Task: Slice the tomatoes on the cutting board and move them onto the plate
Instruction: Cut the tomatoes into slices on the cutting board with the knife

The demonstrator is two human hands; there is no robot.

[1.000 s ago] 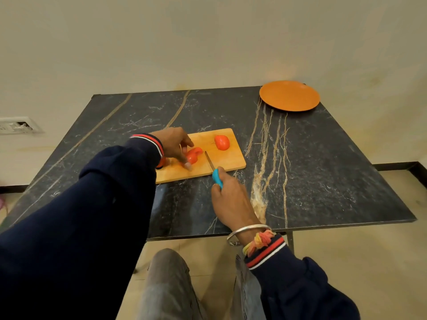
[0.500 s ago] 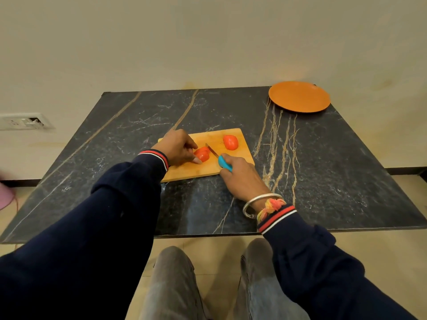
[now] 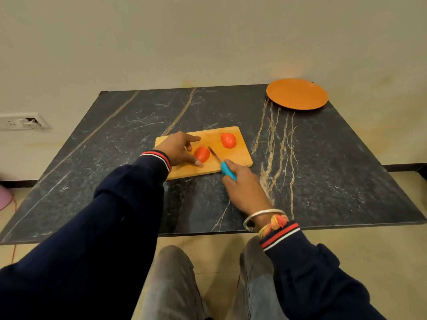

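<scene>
A wooden cutting board (image 3: 240,155) lies on the black marble table (image 3: 323,172). Two red tomatoes rest on it: a near one (image 3: 202,154) and a far one (image 3: 228,140) toward the board's back right. My left hand (image 3: 179,148) cups the near tomato from the left, thumb and fingers touching it. My right hand (image 3: 242,188) grips a knife (image 3: 221,163) by its blue handle; the blade lies just right of the near tomato. An orange plate (image 3: 297,94) sits bare at the table's back right corner.
A beige wall stands behind the table, with a white socket panel (image 3: 22,121) at the left. My knees in grey trousers (image 3: 175,285) show below the table's front edge. Tiled floor lies to the right.
My left hand has spread a little around the near tomato, its fingers more apart. The knife blade stays beside that tomato. The view has shifted slightly.
</scene>
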